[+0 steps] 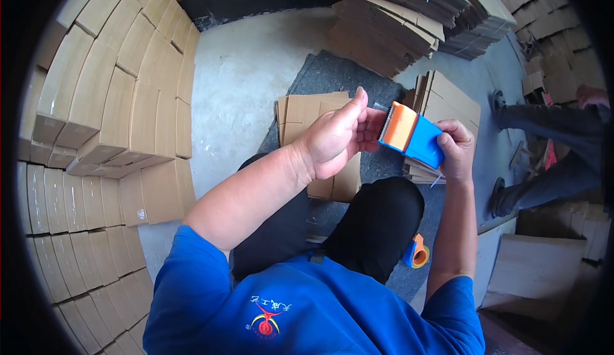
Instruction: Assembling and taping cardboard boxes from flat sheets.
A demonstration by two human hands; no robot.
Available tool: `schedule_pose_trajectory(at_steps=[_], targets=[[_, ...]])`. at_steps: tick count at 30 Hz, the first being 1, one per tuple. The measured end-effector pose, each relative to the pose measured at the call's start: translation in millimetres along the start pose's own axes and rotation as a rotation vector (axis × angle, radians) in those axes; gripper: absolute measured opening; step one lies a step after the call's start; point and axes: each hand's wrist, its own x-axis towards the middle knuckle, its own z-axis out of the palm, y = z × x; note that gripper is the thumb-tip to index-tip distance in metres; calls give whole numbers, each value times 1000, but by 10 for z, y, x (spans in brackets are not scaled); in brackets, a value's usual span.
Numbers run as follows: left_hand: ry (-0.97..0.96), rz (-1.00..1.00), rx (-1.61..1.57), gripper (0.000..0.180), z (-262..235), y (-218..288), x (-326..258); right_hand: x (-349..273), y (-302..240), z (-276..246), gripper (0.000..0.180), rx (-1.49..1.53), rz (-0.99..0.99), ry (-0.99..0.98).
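My right hand [456,149] grips a blue and orange tape dispenser [404,130] by its blue end. The dispenser is tilted, and its toothed cutting edge faces my left hand. My left hand [336,139] is open, palm turned up, with the thumb stretched out and the fingers slightly bent close to that edge. I cannot make out any tape between the fingers and the edge. Below both hands, flat pieces of cardboard [339,186] lie in front of my knees.
Stacked cartons [96,106] form a wall on the left. Beside my right knee is a second tape dispenser [419,254]. Flat cardboard [453,99] is piled to the right, with taller bundles [390,29] behind. Another person's legs [543,122] show at the far right.
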Motion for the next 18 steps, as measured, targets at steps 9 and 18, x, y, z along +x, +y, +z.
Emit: schedule_pose_trajectory(at_steps=[9, 18], targets=[[66, 165, -52, 34, 190, -224, -609, -266, -751, 281, 29, -316, -78, -151], [690, 96, -6, 20, -925, -1273, -649, -542, 28, 594, 30, -677, 267, -334]])
